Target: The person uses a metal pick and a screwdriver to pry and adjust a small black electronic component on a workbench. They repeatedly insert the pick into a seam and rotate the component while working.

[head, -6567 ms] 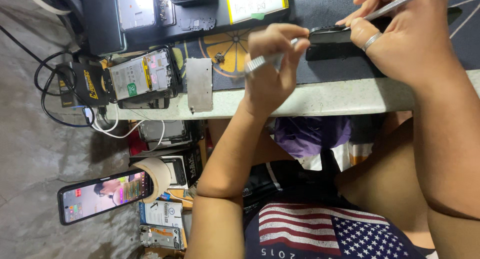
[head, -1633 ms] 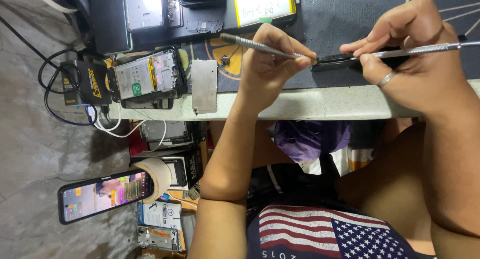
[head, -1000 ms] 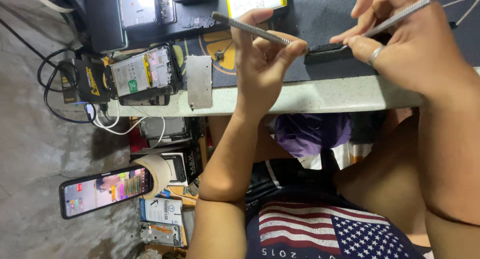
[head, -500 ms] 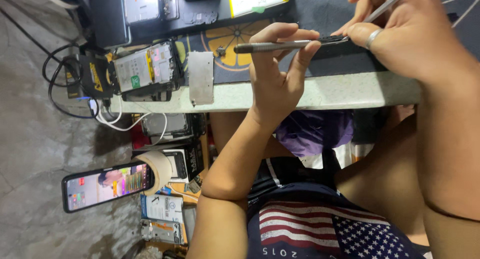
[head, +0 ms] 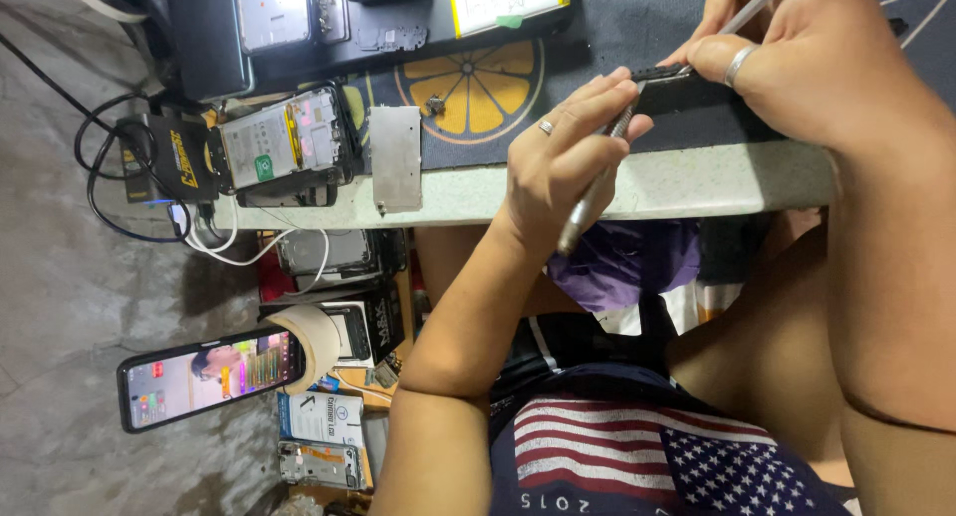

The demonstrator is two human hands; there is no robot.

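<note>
The left hand (head: 563, 162) grips a slim metal screwdriver (head: 596, 185) in closed fingers, its tip at the end of a small black phone part (head: 687, 88) that lies on the dark work mat (head: 617, 38), while at two o'clock from it the right hand (head: 797, 63) pinches thin metal tweezers (head: 757, 3) and pins that part down. At nine o'clock from the left hand, on the pale stone tabletop (head: 717, 177), lie a bare metal plate (head: 395, 157) and an opened phone (head: 279, 147), with black cables (head: 110, 167) trailing off the edge. Towards seven o'clock, low in the room over a grey concrete floor (head: 60, 297), a lit phone (head: 209, 377) rests among stacked boxes (head: 339, 317).
</note>
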